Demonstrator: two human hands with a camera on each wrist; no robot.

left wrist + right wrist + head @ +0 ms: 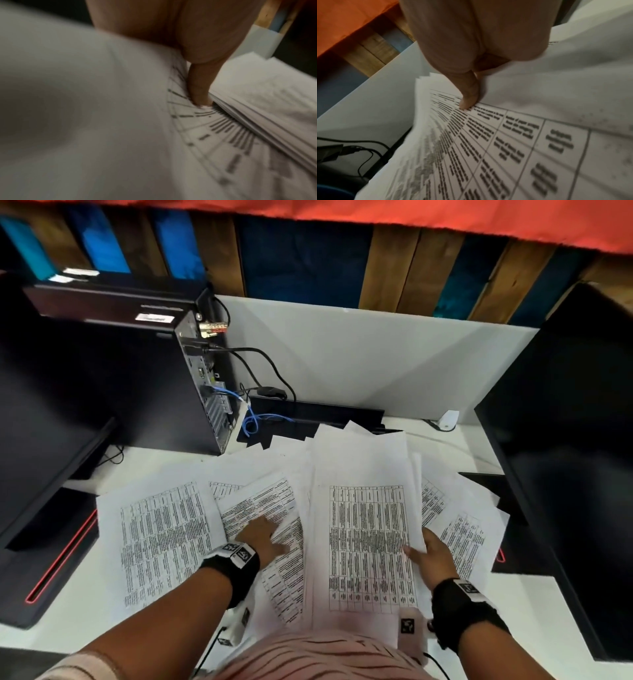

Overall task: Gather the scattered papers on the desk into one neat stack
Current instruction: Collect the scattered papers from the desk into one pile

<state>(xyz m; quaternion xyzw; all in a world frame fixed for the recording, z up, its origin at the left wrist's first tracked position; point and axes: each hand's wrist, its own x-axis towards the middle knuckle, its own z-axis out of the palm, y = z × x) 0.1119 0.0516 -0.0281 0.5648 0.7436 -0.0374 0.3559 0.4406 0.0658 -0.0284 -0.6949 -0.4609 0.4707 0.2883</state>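
A thick stack of printed table sheets [363,525] lies fanned in the middle of the white desk [534,611]. My right hand [428,556] grips its right edge, thumb on the top sheet [469,97]; the fingers are hidden beneath. My left hand [270,537] lies flat on loose sheets [260,508] just left of the stack, fingers straight. In the left wrist view its thumb [200,94] presses on a printed sheet beside the stack's edge [257,128]. One more loose sheet [161,539] lies far left, and others [462,529] stick out on the right.
A black computer tower [191,378] with cables [253,419] stands at the back left. Dark monitors flank the papers on the left [51,422] and right [575,440]. A black keyboard [318,412] lies behind the papers, against a white partition [342,354].
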